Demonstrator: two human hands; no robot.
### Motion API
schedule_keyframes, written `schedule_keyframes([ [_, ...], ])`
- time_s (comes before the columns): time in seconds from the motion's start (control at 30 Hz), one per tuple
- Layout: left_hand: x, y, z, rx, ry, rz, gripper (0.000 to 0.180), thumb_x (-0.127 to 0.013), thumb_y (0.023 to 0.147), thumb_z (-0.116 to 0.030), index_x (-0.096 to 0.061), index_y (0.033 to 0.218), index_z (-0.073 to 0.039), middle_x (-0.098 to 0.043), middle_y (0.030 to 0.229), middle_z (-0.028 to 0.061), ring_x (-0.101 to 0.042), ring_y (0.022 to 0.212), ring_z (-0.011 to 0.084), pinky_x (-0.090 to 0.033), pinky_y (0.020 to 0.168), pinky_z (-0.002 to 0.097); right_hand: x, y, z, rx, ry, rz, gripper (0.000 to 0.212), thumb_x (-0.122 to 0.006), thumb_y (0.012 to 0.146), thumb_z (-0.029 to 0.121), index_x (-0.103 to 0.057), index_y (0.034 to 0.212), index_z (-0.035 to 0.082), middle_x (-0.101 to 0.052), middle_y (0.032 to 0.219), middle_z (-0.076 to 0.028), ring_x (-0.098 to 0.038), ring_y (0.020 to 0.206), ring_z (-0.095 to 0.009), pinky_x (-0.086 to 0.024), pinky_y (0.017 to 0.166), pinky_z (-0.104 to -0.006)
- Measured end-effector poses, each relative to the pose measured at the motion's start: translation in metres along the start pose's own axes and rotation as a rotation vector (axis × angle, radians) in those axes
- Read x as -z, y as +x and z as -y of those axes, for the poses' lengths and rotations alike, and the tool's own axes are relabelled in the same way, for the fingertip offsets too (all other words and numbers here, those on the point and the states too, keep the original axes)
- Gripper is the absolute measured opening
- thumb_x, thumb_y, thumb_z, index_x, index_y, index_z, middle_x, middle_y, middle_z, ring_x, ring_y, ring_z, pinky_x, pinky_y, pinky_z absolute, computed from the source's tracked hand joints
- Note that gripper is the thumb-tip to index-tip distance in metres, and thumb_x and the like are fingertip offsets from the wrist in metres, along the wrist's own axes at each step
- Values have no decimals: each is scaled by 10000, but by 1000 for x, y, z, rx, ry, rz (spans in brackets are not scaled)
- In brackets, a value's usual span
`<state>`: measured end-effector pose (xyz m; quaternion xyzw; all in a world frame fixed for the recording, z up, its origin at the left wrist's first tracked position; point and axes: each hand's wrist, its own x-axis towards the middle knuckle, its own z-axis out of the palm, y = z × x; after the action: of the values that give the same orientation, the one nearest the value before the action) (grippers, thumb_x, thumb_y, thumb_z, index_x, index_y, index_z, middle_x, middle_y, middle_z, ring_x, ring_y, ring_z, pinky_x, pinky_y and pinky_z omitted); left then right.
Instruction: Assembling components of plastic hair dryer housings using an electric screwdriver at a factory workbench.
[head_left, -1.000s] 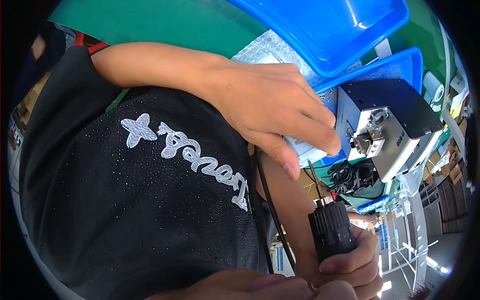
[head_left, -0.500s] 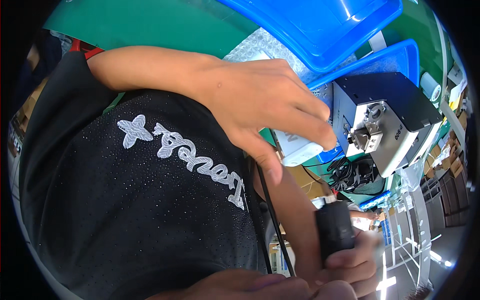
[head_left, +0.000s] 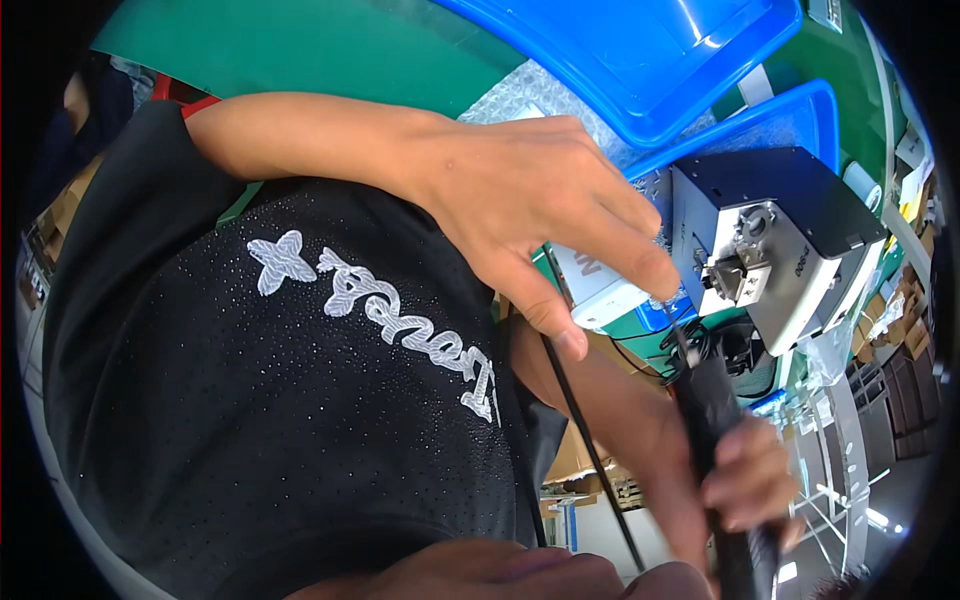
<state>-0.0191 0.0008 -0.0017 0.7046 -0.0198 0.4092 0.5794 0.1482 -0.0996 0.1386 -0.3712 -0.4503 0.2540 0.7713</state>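
And the screwdriver [head_left: 710,402] has been swung nearer the machine [head_left: 790,295], clasped by right hand [head_left: 750,475], white box [head_left: 603,300] pinched by left hand [head_left: 555,195].

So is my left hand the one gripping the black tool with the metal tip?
No, the right hand grips the black tool, while the left hand is over a white item.

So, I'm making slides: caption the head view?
Right hand gripping a black screwdriver, left hand over a white case.
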Motion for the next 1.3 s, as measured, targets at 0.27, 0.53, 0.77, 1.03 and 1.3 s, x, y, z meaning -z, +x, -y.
schedule_keyframes([
  [0.27, 4, -2, -3, 9, 48, -1, 567, -752, 790, -523, -667, 1070, -38, -538, 748, 57, -569, 597, 248, -428, 489, 337, -21, 2, 11, 65, 177, 65, 291, -562, 883, 374, -486, 847, 95, -482, 677, 53, -490, 492, -86, -410, 514, -238],
  [0.53, 4, 3, -2, -17, 18, 19, 548, -733, 805, -524, -669, 1071, -49, -543, 767, 44, -574, 601, 235, -423, 478, 333, -39, 3, 2, 83, 41, 139, 213, -620, 831, 90, -446, 712, 117, -460, 642, 94, -512, 498, -41, -408, 509, -198],
  [0.77, 1, -3, -4, 14, 103, 13, 545, -659, 849, -570, -677, 1064, -70, -556, 780, 35, -563, 583, 216, -403, 454, 319, -34, 2, -10, 83, 7, 67, 188, -583, 844, 238, -466, 782, 104, -468, 669, 67, -499, 497, -60, -407, 497, -219],
  [1.03, 1, 0, -1, -14, 97, 17, 567, -668, 849, -553, -650, 1069, -31, -541, 767, 55, -551, 567, 231, -408, 462, 330, -19, 8, -12, 203, -167, -18, 428, -490, 874, 507, -498, 907, 81, -483, 719, 21, -472, 497, -93, -402, 480, -255],
  [1.3, 0, 1, 0, -69, 47, -35, 601, -729, 818, -515, -629, 1052, 29, -574, 759, 95, -592, 613, 272, -447, 496, 346, 22, 31, -26, 364, -523, -207, 769, -374, 874, 806, -508, 999, 60, -473, 685, -15, -421, 456, -121, -384, 417, -290],
])
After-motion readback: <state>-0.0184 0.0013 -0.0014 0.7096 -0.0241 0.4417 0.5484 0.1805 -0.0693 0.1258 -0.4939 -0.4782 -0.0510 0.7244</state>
